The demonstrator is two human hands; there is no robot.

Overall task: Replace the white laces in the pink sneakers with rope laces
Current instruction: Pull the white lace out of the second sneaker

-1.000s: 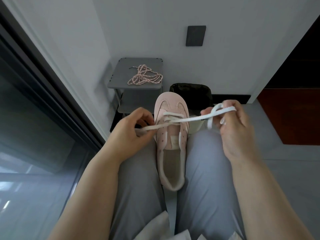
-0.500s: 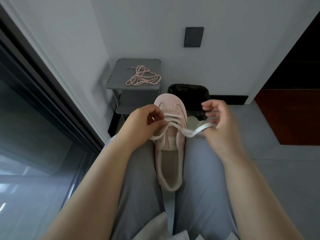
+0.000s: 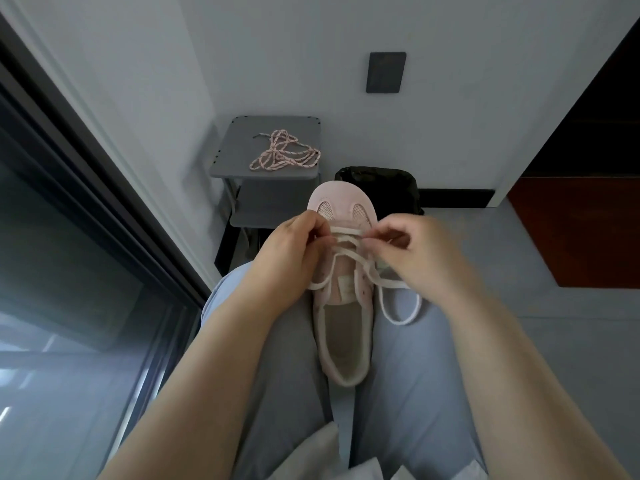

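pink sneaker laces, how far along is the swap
Done: the flat white lace is out of the upper eyelets of the pink sneaker, with slack looped over the right thigh. In hand: the left hand and right hand pinch the lace at the lowest rows near the toe. Left: freeing those rows, then threading the pink-and-white rope laces, untouched on the grey stool. Only one sneaker shows.

Person seen from own head: bare arms, pale blue-grey trousers, white top hem.

Both forearms bare from frame bottom to wrists; no sleeves, watch, rings or bands visible. Left hand (image 3: 294,258) and right hand (image 3: 412,254) bare, ungloved; the right one slightly blurred. Legs in light blue-grey trousers (image 3: 408,393), smooth plain cloth, soft folds along inner thighs, no visible pattern or seams. Hem of a white garment (image 3: 311,459) shows at the bottom edge, creased, lying over the lap in loose points.
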